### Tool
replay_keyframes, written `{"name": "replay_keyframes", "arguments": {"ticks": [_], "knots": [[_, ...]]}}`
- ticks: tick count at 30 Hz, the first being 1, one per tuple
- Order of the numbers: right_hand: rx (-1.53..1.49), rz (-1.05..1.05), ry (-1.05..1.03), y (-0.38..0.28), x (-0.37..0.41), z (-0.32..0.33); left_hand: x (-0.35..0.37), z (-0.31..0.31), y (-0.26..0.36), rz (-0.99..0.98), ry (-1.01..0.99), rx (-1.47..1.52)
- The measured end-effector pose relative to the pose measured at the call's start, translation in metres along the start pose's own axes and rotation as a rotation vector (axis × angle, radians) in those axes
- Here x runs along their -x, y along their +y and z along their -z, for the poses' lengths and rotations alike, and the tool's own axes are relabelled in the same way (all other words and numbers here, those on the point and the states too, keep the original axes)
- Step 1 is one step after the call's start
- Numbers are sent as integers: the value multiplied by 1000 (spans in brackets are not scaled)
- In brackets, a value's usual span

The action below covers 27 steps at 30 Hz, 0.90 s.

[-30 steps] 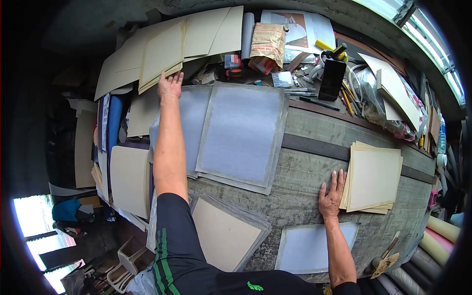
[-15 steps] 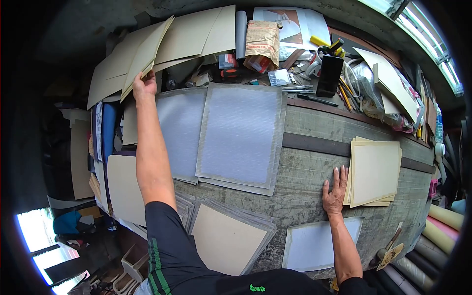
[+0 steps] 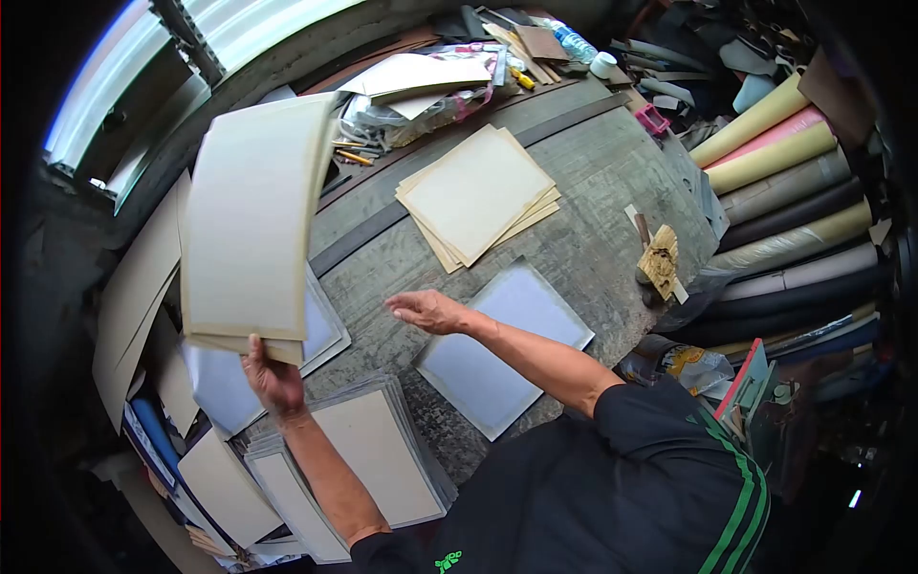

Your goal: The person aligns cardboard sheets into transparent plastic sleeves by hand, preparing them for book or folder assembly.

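Observation:
A few large cream cardboard sheets [image 3: 253, 215] are raised upright over the table's left side. My left hand [image 3: 273, 383] grips them by their lower edge, thumb on the face towards me. My right hand [image 3: 428, 312] holds nothing; its fingers stretch out to the left, above the table. Below its wrist lies a pale blue sheet with a grey border [image 3: 507, 349]. Beyond it sits a loose pile of smaller cream boards [image 3: 483, 191]. More blue-faced sheets [image 3: 225, 387] are partly hidden behind the raised cardboard.
Stacked grey-edged boards [image 3: 368, 459] lie near my body. Rolls of material [image 3: 784, 210] are piled off the table's right end. Along the far edge are a plastic bag [image 3: 382, 124], pencils [image 3: 354, 155] and a water bottle [image 3: 574, 40]. A wooden block [image 3: 660, 260] rests at the right edge.
My left hand has lifted several cardboard sheets away from the leaning pile at the back left. My right hand has left the side of the small cream pile. The view has turned right.

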State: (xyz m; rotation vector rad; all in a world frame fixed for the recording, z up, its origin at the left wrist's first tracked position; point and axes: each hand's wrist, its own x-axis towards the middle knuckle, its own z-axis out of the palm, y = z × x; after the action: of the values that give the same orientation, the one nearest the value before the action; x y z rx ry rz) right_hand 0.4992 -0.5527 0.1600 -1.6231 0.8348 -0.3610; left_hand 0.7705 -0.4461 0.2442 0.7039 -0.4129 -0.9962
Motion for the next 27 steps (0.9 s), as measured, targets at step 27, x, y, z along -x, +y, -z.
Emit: {"name": "replay_keyframes", "arguments": {"ticks": [27], "knots": [[974,79,321,167,152,458,-25,-337,-478,41,-185,-1545]]}}
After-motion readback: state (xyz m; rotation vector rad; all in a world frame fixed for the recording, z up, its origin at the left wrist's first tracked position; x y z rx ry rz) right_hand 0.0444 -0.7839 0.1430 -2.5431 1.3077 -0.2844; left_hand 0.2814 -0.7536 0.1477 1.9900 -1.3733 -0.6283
